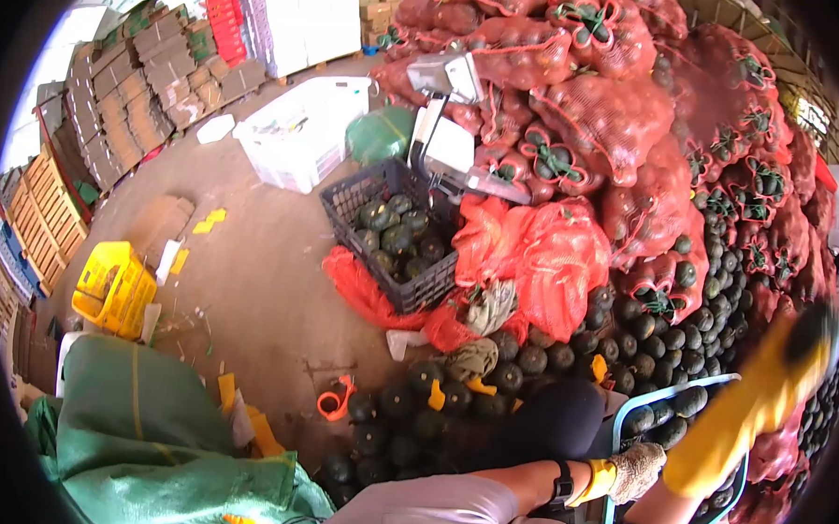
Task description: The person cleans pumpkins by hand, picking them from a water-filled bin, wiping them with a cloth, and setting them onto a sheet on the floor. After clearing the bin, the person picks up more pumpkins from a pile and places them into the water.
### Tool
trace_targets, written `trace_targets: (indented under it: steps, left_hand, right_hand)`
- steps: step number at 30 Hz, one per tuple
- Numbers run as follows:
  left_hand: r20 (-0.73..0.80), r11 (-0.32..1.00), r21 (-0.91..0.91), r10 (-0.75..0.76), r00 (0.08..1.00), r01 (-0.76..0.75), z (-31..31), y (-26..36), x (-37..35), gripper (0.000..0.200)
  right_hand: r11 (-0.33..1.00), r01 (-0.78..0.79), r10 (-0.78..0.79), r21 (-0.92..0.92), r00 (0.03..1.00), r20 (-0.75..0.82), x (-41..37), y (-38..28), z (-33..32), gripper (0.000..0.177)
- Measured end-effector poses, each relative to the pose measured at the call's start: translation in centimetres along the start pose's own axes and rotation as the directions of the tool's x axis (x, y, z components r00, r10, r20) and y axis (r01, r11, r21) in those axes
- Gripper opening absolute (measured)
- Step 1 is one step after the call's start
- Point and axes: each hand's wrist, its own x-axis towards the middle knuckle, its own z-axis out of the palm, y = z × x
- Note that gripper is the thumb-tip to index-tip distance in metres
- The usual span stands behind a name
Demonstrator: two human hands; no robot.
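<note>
My left hand (637,472), in a dirty glove with a yellow cuff, is curled at the left side of a light-blue-rimmed basket (615,439); whether it grips the rim is unclear. Dark green round squashes (671,430) lie in that basket. My right arm, in a long yellow glove, reaches up and to the right over the basket. At its end my right hand (811,333) is dark and smeared by motion near the pile's right edge, so its fingers and anything in them cannot be made out.
A black crate (350,186) of squashes stands ahead beside a scale (427,136) and red mesh bags (560,259). Loose squashes (532,359) and stacked filled bags (604,120) lie right. At left are a yellow basket (114,286) and green sack (142,400); orange tape (336,399) lies ahead.
</note>
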Motion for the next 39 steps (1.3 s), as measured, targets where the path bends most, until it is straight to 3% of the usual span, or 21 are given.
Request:
trace_targets:
  steps: [4,7,9,11,12,14,15,16,17,18,21,23,24,25,27,29,31,33,35,37,39]
  left_hand:
    - [-0.099,0.953,-0.301,-0.071,0.993,0.038,0.2,-0.7,0.0,0.028]
    - [-0.117,0.917,-0.397,-0.094,0.989,0.040,0.4,-1.5,-0.4,0.028]
    - [-0.128,0.903,-0.426,-0.109,0.986,0.044,0.0,-2.0,-0.8,0.028]
    - [-0.128,0.891,-0.451,-0.123,0.984,0.052,-0.4,-2.2,-1.1,0.028]
    - [-0.129,0.889,-0.455,-0.121,0.984,0.050,-0.6,-2.2,-0.9,0.028]
    - [-0.136,0.882,-0.469,-0.121,0.983,0.043,-0.8,-2.3,-0.7,0.028]
    - [-0.140,0.877,-0.479,-0.118,0.983,0.037,-0.9,-2.4,-0.6,0.028]
    - [-0.144,0.871,-0.489,-0.119,0.982,0.034,-1.1,-2.4,-0.5,0.029]
    - [-0.150,0.866,-0.500,-0.115,0.982,0.026,-1.1,-2.2,-0.2,0.029]
    - [-0.150,0.857,-0.515,-0.109,0.983,0.017,-0.9,-1.8,0.2,0.029]
    - [-0.099,0.826,-0.563,-0.090,0.991,0.019,-0.9,-0.9,0.0,0.030]
    - [-0.055,0.819,-0.573,-0.078,0.995,0.033,-0.9,-1.2,0.3,0.030]
    - [-0.044,0.818,-0.575,-0.068,0.997,0.030,-1.1,-1.5,0.9,0.031]
    - [-0.045,0.826,-0.564,-0.057,0.997,0.021,-1.4,-1.8,1.6,0.031]
    - [-0.076,0.860,-0.510,-0.018,0.997,-0.023,-1.7,-2.2,3.0,0.032]
    - [-0.132,0.909,-0.404,0.052,0.990,-0.102,-2.4,-2.8,3.9,0.032]
    - [-0.125,0.956,-0.227,0.160,0.979,-0.186,-2.3,-2.6,4.7,0.033]
    - [0.001,0.968,0.012,0.250,0.968,-0.250,-1.5,-1.7,5.1,0.034]
    - [0.247,0.909,0.277,0.246,0.937,-0.311,-0.2,-0.5,5.9,0.028]
    - [0.460,0.764,0.501,0.162,0.873,-0.405,0.9,0.4,6.9,0.023]
    - [0.547,0.627,0.618,0.090,0.832,-0.474,1.6,0.7,7.6,0.020]
  right_hand:
    - [0.968,0.203,-0.184,-0.148,0.974,0.132,4.1,-5.4,4.2,0.071]
    - [0.934,0.357,-0.336,-0.014,0.892,0.303,-0.7,-10.0,3.4,0.070]
    - [0.975,0.220,-0.191,0.002,0.842,0.504,-3.1,-10.5,1.6,0.065]
    - [0.998,0.063,-0.037,-0.029,0.839,0.542,-5.3,-8.6,-0.7,0.062]
    - [0.999,-0.030,0.037,-0.023,0.895,0.446,-7.2,-5.7,-1.3,0.062]
    - [0.900,-0.432,0.433,-0.051,0.876,0.213,-10.1,-4.5,-3.6,0.051]
    - [0.953,-0.268,0.261,0.144,0.963,0.064,-12.8,0.0,-4.9,0.049]
    - [0.938,-0.324,0.332,0.124,0.942,-0.046,-14.6,2.6,-6.5,0.047]
    - [0.893,-0.314,0.377,0.322,0.913,-0.157,-17.9,6.5,-8.4,0.046]
    - [0.892,-0.299,0.389,0.338,0.889,-0.242,-19.5,6.8,-8.7,0.047]
    - [0.744,-0.486,0.659,0.459,0.644,-0.388,-28.5,12.3,-14.0,0.048]
    - [0.693,-0.634,0.706,0.343,0.503,-0.498,-36.3,15.9,-17.3,0.044]
    - [0.636,-0.641,0.746,0.430,0.369,-0.554,-37.6,15.1,-17.9,0.042]
    - [0.639,-0.602,0.739,0.478,0.309,-0.599,-40.5,14.8,-18.8,0.041]
    - [0.611,-0.701,0.687,0.368,0.238,-0.686,-46.6,16.7,-20.3,0.041]
    - [0.489,-0.830,0.707,0.267,0.198,-0.679,-49.1,16.9,-20.6,0.035]
    - [0.308,-0.951,0.717,0.007,0.227,-0.659,-47.2,15.5,-19.4,0.039]
    - [0.033,-0.982,0.973,-0.185,0.074,-0.219,-44.2,15.5,-19.1,0.055]
    - [-0.068,-0.979,0.984,-0.193,-0.034,-0.175,-41.4,15.6,-16.1,0.067]
    - [-0.082,-0.932,0.960,-0.352,0.020,-0.278,-41.7,20.6,-12.2,0.079]
    - [-0.191,-0.898,0.957,-0.397,-0.080,-0.280,-42.1,24.2,-10.1,0.091]
